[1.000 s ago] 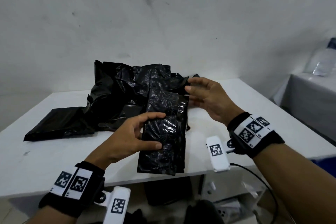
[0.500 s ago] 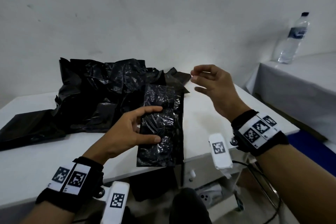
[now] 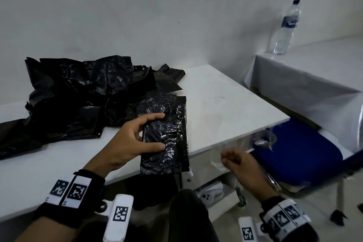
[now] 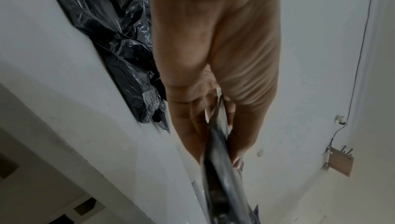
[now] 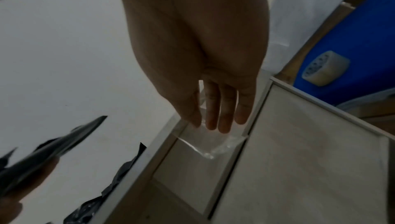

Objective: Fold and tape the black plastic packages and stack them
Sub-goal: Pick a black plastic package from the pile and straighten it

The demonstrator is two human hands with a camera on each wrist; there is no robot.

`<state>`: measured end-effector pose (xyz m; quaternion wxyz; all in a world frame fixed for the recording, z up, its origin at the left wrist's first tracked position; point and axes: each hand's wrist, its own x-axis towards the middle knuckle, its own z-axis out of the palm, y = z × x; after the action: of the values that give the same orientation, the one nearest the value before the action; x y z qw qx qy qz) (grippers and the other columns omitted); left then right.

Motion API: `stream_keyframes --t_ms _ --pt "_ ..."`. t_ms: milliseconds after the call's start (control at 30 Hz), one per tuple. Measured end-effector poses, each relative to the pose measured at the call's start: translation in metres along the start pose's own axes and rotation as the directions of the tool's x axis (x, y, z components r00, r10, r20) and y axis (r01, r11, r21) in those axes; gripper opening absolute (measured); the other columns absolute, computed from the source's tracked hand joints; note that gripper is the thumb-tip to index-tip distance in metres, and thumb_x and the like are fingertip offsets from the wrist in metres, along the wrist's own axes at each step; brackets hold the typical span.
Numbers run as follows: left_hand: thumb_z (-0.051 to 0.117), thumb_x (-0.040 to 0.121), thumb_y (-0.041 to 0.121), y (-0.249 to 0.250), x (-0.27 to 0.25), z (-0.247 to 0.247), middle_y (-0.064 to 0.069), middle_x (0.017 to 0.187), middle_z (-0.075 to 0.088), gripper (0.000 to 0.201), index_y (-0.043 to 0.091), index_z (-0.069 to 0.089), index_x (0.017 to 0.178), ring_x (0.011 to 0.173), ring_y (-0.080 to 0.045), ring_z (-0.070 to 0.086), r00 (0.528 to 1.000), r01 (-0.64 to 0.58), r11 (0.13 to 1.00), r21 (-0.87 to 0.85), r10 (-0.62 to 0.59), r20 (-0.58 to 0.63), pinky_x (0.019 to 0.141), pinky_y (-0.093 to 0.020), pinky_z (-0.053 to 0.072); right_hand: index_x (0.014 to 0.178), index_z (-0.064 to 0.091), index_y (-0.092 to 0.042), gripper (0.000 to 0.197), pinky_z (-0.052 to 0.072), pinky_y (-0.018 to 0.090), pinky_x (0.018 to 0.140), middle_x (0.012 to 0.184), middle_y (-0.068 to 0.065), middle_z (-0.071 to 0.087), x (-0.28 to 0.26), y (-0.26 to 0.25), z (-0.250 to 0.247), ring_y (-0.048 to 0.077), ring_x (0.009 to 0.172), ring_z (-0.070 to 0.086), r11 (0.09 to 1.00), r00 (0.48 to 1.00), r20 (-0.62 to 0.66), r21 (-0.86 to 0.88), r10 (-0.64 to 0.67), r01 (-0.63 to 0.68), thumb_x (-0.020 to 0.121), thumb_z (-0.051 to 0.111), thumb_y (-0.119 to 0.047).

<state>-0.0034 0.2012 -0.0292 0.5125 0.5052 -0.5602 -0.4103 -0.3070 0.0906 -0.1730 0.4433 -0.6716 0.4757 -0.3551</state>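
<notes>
White table [image 3: 225, 104], folded package [image 3: 167, 133] pinched by the left hand [image 3: 125, 143] over its near edge

Right hand [image 3: 237, 160] pinches a clear tape strip [image 5: 205, 141] below the table edge; bring it across beside the left thumb; keep the fold flat.

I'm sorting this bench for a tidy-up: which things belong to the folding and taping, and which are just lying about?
Part of the job:
- folded black package, held by the left hand
- pile of black plastic
- clear tape strip, pinched by the right hand
- tape roll on the blue chair

Lying about:
- water bottle
- white table
</notes>
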Motion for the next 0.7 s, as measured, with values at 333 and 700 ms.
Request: stream_keyframes --t_ms 333,700 --pt "0.084 0.062 -0.005 -0.003 -0.008 0.0 -0.001 0.126 0.07 0.076 0.02 0.064 0.131 0.111 -0.023 0.071 0.999 0.053 0.999 0.005 -0.053 -0.01 0.087 -0.031 0.06 0.096 0.067 -0.026 0.014 0.052 0.02 0.083 0.102 -0.015 0.071 0.008 0.017 0.033 -0.003 0.097 0.065 0.998 0.989 -0.146 0.049 -0.018 0.025 0.092 0.071 -0.013" --pt "0.084 0.063 -0.005 -0.003 -0.01 -0.002 0.001 0.126 0.07 0.075 0.02 0.065 0.13 0.112 -0.021 0.07 0.998 0.063 0.998 0.014 -0.063 0.007 0.086 -0.029 0.06 0.092 0.065 -0.018 0.015 0.058 0.037 0.077 0.093 0.009 0.073 -0.019 0.005 0.021 0.022 0.087 0.07 0.924 0.992 -0.121 0.383 0.024 0.025 0.09 0.072 -0.006"
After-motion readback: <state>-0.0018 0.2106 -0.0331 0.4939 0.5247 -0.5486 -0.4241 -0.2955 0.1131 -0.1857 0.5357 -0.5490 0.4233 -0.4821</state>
